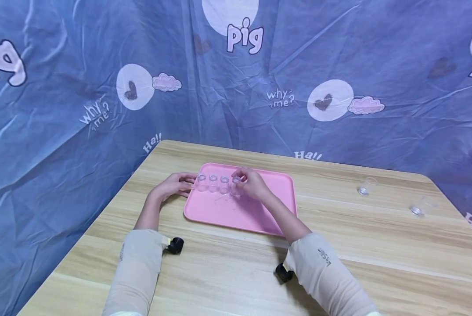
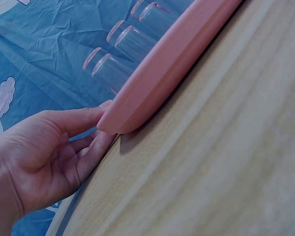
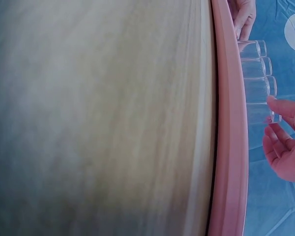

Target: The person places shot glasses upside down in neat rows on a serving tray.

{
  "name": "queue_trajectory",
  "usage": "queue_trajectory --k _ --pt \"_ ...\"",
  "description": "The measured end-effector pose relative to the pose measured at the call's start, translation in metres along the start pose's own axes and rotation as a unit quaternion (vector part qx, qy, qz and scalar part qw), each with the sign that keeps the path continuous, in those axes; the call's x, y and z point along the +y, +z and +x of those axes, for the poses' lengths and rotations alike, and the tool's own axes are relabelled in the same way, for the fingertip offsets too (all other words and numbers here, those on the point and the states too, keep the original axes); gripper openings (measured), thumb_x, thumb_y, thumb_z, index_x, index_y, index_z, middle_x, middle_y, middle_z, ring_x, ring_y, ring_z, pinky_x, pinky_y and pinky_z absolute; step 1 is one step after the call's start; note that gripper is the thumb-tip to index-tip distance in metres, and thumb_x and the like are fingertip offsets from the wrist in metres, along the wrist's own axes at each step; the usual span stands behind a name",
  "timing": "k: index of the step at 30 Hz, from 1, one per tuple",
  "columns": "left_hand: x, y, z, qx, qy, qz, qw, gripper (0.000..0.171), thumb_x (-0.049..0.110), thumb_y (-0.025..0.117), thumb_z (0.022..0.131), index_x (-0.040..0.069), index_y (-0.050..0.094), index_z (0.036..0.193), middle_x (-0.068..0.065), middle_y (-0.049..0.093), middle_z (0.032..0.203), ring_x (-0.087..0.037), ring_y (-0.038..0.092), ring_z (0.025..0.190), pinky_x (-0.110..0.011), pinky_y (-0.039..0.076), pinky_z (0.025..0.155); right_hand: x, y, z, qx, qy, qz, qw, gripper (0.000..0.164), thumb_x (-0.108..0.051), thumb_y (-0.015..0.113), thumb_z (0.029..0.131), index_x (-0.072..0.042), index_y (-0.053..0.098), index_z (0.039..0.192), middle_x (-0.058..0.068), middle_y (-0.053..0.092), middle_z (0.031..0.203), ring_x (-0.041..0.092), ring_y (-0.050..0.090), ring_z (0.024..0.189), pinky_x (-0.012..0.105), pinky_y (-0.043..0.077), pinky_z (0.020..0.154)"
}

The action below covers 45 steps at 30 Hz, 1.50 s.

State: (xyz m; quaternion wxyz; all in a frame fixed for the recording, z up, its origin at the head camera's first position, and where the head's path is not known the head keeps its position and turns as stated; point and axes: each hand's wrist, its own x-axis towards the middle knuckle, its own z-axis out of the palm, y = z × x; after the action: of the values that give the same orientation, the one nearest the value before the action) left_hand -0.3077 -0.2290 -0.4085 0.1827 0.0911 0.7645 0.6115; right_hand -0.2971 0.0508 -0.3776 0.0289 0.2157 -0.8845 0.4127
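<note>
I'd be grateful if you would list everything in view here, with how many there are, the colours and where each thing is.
Table: one, pale wood, under everything else
Backdrop: blue with pale prints, around the table's far sides
Tray: one, pink, on the table
Row cups: four, clear, side by side on the tray
Other cups: two, clear, on the table to the tray's right
Wrist cameras: two, black, at the cuffs
Sleeves: two, cream, on the forearms
Left hand: one, bare, holding the tray's left edge
Right hand: one, bare, pinching the rightmost row cup
</note>
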Motion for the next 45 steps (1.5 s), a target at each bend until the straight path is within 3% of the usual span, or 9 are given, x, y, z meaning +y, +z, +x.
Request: queue_trajectory --k 19,27,34,45 --pt "0.004 0.003 0.003 -0.002 0.001 0.002 1.0000 0.048 -0.001 0.051 0.091 -0.007 0.036 0.136 -0.024 0.046 0.120 -0.021 0.057 0.091 -0.035 0.053 0.078 0.002 -0.001 0.000 0.008 -0.002 -0.005 1.000 0.025 0.006 0.061 0.075 -0.001 0.065 0.099 0.009 0.062 0.093 0.024 0.054 0.088 0.033 0.048 0.075" --pt "0.003 0.006 0.005 -0.003 0.003 0.002 1.0000 0.048 0.000 0.052 0.091 -0.007 0.036 0.135 -0.024 0.045 0.120 -0.022 0.057 0.091 -0.035 0.053 0.078 0.001 -0.008 -0.003 0.002 0.004 0.000 1.000 0.036 0.003 0.065 0.075 0.001 0.060 0.111 0.013 0.061 0.099 0.027 0.055 0.091 0.035 0.048 0.080" --pt "0.001 0.005 0.004 -0.005 0.006 0.004 1.0000 0.047 0.000 0.051 0.091 -0.008 0.036 0.135 -0.025 0.045 0.121 -0.022 0.057 0.092 -0.035 0.053 0.078 0.000 -0.030 -0.006 0.008 0.005 0.019 1.000 0.042 -0.005 0.069 0.079 0.004 0.055 0.117 0.021 0.058 0.106 0.031 0.054 0.096 0.039 0.046 0.085" --pt "-0.003 0.001 0.001 -0.006 0.007 0.007 0.9999 0.049 0.001 0.052 0.091 -0.009 0.035 0.136 -0.025 0.045 0.120 -0.021 0.057 0.091 -0.034 0.053 0.077 0.017 -0.086 -0.023 0.057 0.025 0.025 0.998 0.039 -0.005 0.066 0.082 0.004 0.054 0.118 0.021 0.057 0.108 0.035 0.052 0.100 0.043 0.046 0.085"
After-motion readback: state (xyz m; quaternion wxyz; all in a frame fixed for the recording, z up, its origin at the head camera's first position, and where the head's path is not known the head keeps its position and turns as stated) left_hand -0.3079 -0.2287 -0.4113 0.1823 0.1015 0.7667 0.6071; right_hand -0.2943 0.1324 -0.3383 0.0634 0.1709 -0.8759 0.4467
